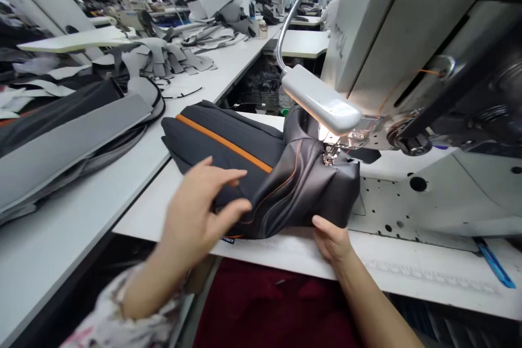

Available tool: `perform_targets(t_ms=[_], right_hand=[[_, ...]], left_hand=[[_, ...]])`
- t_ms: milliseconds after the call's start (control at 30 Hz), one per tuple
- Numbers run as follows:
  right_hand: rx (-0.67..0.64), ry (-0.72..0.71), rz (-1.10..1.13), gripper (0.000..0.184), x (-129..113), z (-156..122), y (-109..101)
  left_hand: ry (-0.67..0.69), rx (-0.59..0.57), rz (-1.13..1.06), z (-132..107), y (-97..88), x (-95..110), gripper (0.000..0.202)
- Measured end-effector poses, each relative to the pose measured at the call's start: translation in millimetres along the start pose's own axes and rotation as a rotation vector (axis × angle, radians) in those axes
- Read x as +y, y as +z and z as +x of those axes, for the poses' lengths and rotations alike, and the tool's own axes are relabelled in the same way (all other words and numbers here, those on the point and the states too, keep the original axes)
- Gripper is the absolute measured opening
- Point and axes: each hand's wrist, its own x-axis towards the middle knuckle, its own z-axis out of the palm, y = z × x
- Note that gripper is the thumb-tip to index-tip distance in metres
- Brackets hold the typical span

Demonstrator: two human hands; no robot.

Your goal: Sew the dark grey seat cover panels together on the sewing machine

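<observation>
While the work lay on the sewing table (277, 247), my left hand (199, 212) was spread open, its fingers (228, 175) apart and flat on the dark grey seat cover (228, 144). They pressed down rather than pinched, a placement that appeared to keep the layers level. My right hand (329, 240) stood at the lower edge of the dark leatherette panel (302, 185), its thumb (323, 223) laid over that edge. The other fingers of that hand were hidden beneath the material, so I could not tell whether it pinched the panel or only supported it. The cover sat at centre frame, with orange piping (224, 142) running diagonally across it. Its far end was gathered under the presser foot (329, 155) of the sewing machine (391, 38) at right, probably to hold the seam line at the needle, and was lit by the machine lamp (320, 99). Cut grey panels (163, 60) lay heaped on the long bench (81, 228) at upper left.
</observation>
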Motion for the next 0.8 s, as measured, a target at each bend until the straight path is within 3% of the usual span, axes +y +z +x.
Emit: perform_targets(t_ms=[67, 133, 200, 333, 433, 500, 600, 633, 700, 800], right_hand=[[0.047, -0.021, 0.006, 0.074, -4.5, 4.6, -5.1], [0.079, -0.032, 0.018, 0.074, -6.8, 10.1, -6.2], [0.104, -0.041, 0.024, 0.072, -7.8, 7.2, -4.9], [0.131, -0.003, -0.01, 0.071, -8.3, -39.6, -7.5], [0.111, 0.04, -0.041, 0.071, -7.8, -79.6, -13.3], [0.06, 0.052, -0.063, 0.072, -6.4, -90.4, -14.9], [-0.049, 0.063, -0.095, 0.067, -4.5, -87.4, -16.8], [-0.081, 0.071, -0.104, 0.063, -4.4, -85.4, -18.6], [-0.122, 0.099, -0.124, 0.055, -5.1, -84.5, -24.5], [-0.123, 0.173, -0.11, 0.052, -8.1, -93.6, -34.0]], left_hand=[[-0.079, -0.043, -0.022, -26.1, 28.9, 12.6, 0.046], [-0.126, -0.067, -0.035, -44.0, 51.3, 21.0, 0.036], [-0.104, -0.038, 0.009, -45.9, 58.5, 20.0, 0.038], [-0.053, 0.098, 0.16, -4.4, 33.3, -11.8, 0.048], [-0.116, 0.086, 0.268, 40.4, 9.3, -28.5, 0.056], [-0.12, 0.147, 0.329, 62.4, 2.5, -15.9, 0.053], [0.06, 0.319, 0.265, 70.7, 10.9, 35.2, 0.031], [0.222, 0.272, 0.206, 67.6, 18.3, 54.2, 0.032], [0.545, 0.004, 0.145, 58.5, 36.7, 84.1, 0.046], [0.581, -0.348, 0.244, 52.4, 59.4, 98.0, 0.066]])
